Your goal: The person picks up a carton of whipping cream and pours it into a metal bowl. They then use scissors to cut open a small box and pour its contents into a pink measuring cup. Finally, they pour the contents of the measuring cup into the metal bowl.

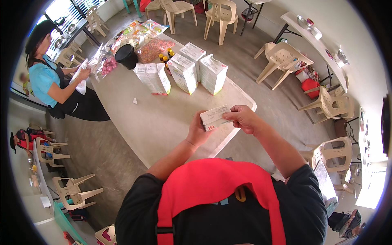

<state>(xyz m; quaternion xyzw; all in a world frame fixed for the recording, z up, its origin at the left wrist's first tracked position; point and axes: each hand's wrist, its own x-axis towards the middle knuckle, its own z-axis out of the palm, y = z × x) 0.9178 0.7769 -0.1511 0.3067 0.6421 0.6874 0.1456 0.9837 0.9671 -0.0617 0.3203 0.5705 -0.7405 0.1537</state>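
A white printed carton (214, 118) is held up over the near end of the table, its top facing me. My left hand (197, 130) grips the carton's left side and underside. At the top right edge, my right hand (243, 118) pinches the carton between thumb and fingers. Beyond it on the table stand several similar cartons: one (153, 79) at the left with its top raised, one (183, 73) in the middle, one (194, 53) behind, and one (213, 75) at the right. A small white paper scrap (135, 100) lies left of my hands.
The pale folding table (122, 122) also bears a black container (126, 56), small yellow-capped bottles (165, 58), a bag of orange-pink pieces (154, 50) and a bag of red onions (108, 65). A person (52, 73) at the left edge holds white paper. Plastic chairs (283, 61) stand around.
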